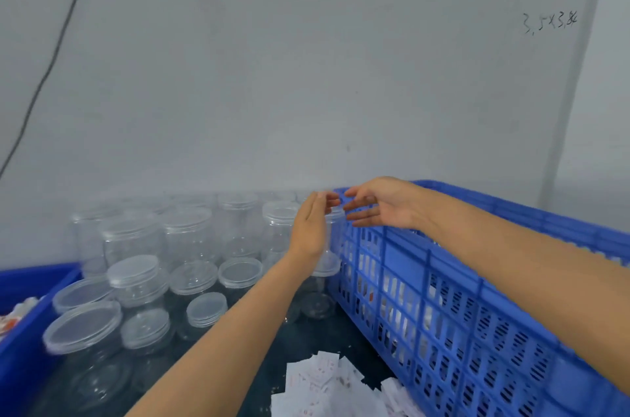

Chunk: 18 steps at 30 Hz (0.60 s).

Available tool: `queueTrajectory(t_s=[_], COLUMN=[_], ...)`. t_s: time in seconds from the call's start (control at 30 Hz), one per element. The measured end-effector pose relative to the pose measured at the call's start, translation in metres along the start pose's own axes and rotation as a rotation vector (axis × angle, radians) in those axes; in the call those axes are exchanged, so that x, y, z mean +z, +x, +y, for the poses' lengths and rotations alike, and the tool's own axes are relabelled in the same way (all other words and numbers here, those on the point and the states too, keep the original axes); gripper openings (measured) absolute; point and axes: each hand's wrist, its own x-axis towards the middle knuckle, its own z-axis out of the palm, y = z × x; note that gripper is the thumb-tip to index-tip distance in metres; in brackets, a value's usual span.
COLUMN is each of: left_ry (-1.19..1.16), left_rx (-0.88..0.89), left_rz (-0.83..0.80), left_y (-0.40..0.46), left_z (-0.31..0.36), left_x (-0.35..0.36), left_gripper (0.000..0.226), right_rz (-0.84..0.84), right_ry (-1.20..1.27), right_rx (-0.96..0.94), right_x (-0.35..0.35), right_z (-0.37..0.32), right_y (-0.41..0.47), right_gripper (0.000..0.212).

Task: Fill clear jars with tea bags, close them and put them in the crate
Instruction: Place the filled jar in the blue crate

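Note:
Many clear lidded jars [136, 280] stand stacked in two layers on the dark table against the wall. My left hand [308, 229] wraps around the upper clear jar [335, 232] that stands beside the corner of the blue crate [443, 280]. My right hand [378, 206] hovers over the crate's rim with straight fingers reaching toward that jar's lid; whether they touch it is unclear. White tea bags [324, 382] lie in a loose pile at the near edge of the table. White contents show through the crate's slotted wall.
At the left edge sits a blue bin [30, 283] holding sachets with red print. A grey wall rises close behind the jars, with a black cable [51, 65] running down it. The crate fills the right side.

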Motion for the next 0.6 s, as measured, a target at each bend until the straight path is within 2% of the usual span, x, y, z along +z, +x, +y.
queueTrajectory(t_s=[0.17,0.23,0.3,0.37,0.43,0.6], left_ry=[0.092,0.159,0.278,0.409,0.442,0.348], left_rx=[-0.053,-0.085,-0.141,-0.203,-0.260,-0.298], left_rz=[0.198,0.300,0.339,0.286,0.214,0.109], left_y=[-0.016,-0.015,-0.008,0.002,0.010,0.031], left_z=[-0.033,-0.047,-0.060,-0.073,-0.083,-0.100], left_x=[-0.047,-0.064,-0.078,-0.085,-0.088,-0.085], left_gripper=[0.013,0.025,0.044,0.068,0.087,0.110], right_rz=[0.034,0.051,0.084,0.117,0.133,0.144], right_ry=[0.001,0.040,0.077,0.112,0.145,0.080], right_rx=[0.072,0.115,0.138,0.142,0.144,0.159], right_x=[0.056,0.074,0.088,0.098,0.105,0.114], right_z=[0.034,0.047,0.059,0.067,0.073,0.081], right_y=[0.017,0.027,0.037,0.047,0.055,0.069], right_gripper=[0.028,0.018,0.018,0.023,0.025,0.036])
